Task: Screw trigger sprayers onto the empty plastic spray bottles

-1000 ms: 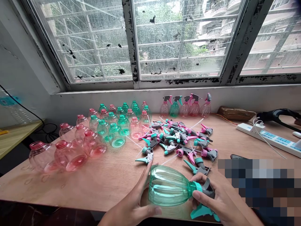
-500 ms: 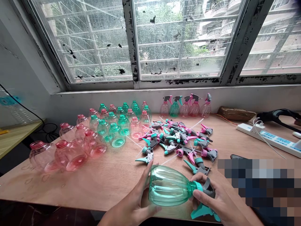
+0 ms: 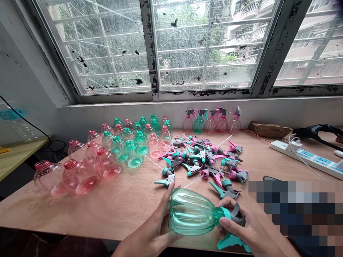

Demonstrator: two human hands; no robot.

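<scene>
A clear green spray bottle (image 3: 191,212) lies sideways in the air between my hands, above the table's front edge. My left hand (image 3: 154,223) is wrapped round its base end, the thumb beneath and partly hidden by the bottle. At the neck, my right hand (image 3: 241,221) grips the turquoise collar (image 3: 226,213) of the grey spray head (image 3: 238,215) with thumb and fingers. The head sits on the bottle's mouth, and its turquoise trigger (image 3: 232,242) points down. Just beyond my hands lies a heap of loose spray heads (image 3: 198,157), grey with pink or turquoise parts.
Open pink bottles (image 3: 80,176) and green bottles (image 3: 134,153) stand in rows at the left. Several bottles with heads fitted (image 3: 211,121) line the wall. A white power strip (image 3: 311,159), a brown packet (image 3: 269,129) and a phone edge (image 3: 270,178) lie right on the wooden table (image 3: 88,217).
Hardly anything differs. My left thumb has slipped a little further under the bottle, while the bottle and my right hand keep almost the same place.
</scene>
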